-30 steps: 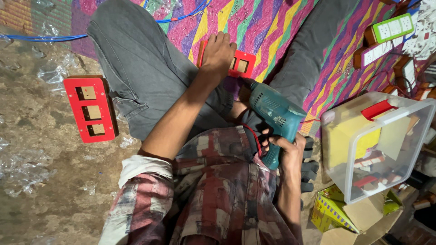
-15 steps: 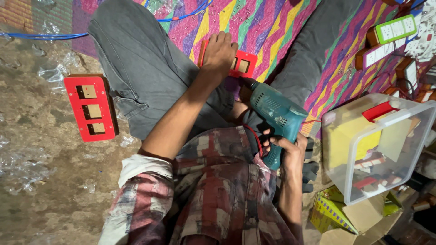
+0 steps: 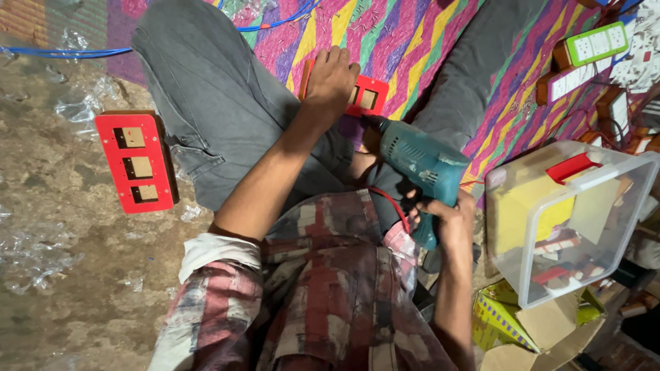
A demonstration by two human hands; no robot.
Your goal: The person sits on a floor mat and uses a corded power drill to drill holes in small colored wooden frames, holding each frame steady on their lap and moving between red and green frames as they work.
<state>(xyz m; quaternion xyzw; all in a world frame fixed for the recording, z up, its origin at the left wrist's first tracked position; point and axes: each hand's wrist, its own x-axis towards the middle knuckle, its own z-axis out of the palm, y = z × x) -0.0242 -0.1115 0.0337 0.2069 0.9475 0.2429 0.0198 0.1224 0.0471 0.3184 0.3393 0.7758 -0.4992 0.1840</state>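
Observation:
My left hand [image 3: 331,79] presses flat on a red switch board [image 3: 368,97] with square cut-outs that lies on the colourful striped mat between my legs. A teal electric drill [image 3: 419,161] is gripped by its handle in my right hand [image 3: 450,220], and its nose points at the lower edge of that red board. The drill's tip is hidden behind the board's edge and my wrist. My grey trouser legs flank the board on both sides.
A second red board [image 3: 136,161] with three square openings lies on the bare ground at left. A clear plastic box [image 3: 570,220] with a red latch stands at right, above yellow cartons [image 3: 509,319]. Finished switch boards [image 3: 584,58] and a blue cable [image 3: 62,51] lie farther off.
The drill has shifted slightly closer to the red board. My left hand stays pressed on the board.

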